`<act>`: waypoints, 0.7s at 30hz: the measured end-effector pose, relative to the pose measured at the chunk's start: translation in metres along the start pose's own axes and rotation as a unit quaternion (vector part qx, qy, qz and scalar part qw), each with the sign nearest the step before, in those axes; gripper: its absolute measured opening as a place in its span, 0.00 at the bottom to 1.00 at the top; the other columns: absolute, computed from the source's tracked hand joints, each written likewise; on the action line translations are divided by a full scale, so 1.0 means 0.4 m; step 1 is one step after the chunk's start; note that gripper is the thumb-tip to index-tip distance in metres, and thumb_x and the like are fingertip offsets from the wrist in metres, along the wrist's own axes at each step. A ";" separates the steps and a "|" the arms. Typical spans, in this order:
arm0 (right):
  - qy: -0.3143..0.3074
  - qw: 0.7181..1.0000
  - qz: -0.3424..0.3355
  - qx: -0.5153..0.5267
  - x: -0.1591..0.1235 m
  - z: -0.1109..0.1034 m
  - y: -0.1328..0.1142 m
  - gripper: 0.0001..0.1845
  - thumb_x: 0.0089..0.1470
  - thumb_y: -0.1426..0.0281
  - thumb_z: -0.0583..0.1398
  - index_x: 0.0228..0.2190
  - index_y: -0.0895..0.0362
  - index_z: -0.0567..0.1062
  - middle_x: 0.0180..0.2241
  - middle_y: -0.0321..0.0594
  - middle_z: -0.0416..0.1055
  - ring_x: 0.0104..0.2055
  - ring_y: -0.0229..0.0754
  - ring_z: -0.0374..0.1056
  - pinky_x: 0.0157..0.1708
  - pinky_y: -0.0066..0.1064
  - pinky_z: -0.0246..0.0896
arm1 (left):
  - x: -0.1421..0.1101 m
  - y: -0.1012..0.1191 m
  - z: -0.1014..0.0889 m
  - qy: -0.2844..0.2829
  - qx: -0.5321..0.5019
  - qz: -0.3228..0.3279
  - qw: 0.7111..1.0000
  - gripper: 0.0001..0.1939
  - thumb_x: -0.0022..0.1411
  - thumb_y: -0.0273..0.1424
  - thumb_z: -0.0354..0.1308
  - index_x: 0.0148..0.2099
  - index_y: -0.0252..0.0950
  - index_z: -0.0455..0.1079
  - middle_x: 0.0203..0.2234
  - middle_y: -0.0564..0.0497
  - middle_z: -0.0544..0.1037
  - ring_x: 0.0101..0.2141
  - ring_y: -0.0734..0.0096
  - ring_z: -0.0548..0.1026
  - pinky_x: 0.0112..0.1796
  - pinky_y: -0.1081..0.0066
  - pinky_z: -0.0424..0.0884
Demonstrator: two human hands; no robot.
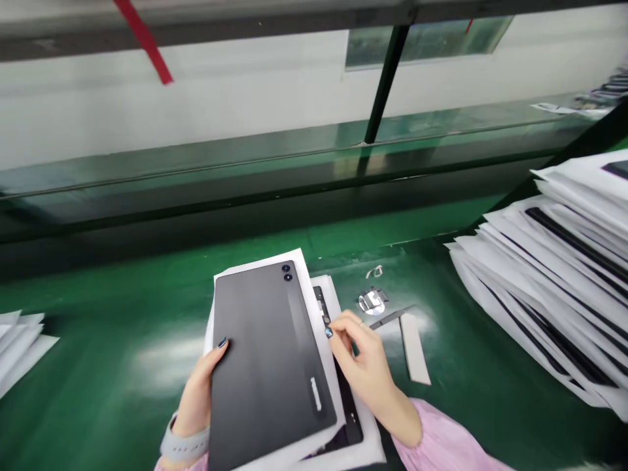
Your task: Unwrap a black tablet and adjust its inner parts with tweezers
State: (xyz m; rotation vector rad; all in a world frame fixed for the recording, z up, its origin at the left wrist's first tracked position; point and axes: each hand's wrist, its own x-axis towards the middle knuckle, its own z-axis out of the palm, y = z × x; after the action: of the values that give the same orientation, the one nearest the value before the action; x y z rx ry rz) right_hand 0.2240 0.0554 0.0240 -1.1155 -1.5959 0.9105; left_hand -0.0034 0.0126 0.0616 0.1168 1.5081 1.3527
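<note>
My left hand (196,386) grips the left edge of a dark grey tablet (267,360), thumb on its back. The tablet has two camera lenses at the top right and rests on a white foam sheet (304,261). Under it, shifted right, a second dark tablet part (350,418) shows partly on another white sheet (367,451). My right hand (360,353) is pinched at the right edge of the upper sheet; what is between its fingertips is hidden. A thin dark pointed tool (392,317) sticks out behind the right hand; I cannot tell whether the hand touches it.
Small silvery pieces (373,301), a curled pale strip (375,271) and a whitish flat bar (415,347) lie on the green table (122,366). At right rises a tall stack of white sleeves with dark panels (544,294). More white sheets (22,347) lie at the left edge.
</note>
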 end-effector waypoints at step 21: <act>-0.098 0.825 0.247 0.498 -0.032 0.062 0.004 0.29 0.57 0.63 0.66 0.59 0.39 0.68 0.58 0.39 0.71 0.55 0.51 0.70 0.55 0.48 0.66 | 0.064 -0.110 0.005 -0.237 -0.173 -0.006 0.956 0.23 0.43 0.36 0.78 0.40 0.31 0.78 0.44 0.40 0.82 0.53 0.46 0.74 0.60 0.57 0.64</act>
State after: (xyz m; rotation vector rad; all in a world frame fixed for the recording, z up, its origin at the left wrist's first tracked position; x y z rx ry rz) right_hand 0.2023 0.0426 0.0121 -0.6501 -0.7051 1.9540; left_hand 0.0104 0.0150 0.0125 0.1918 0.8592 1.4350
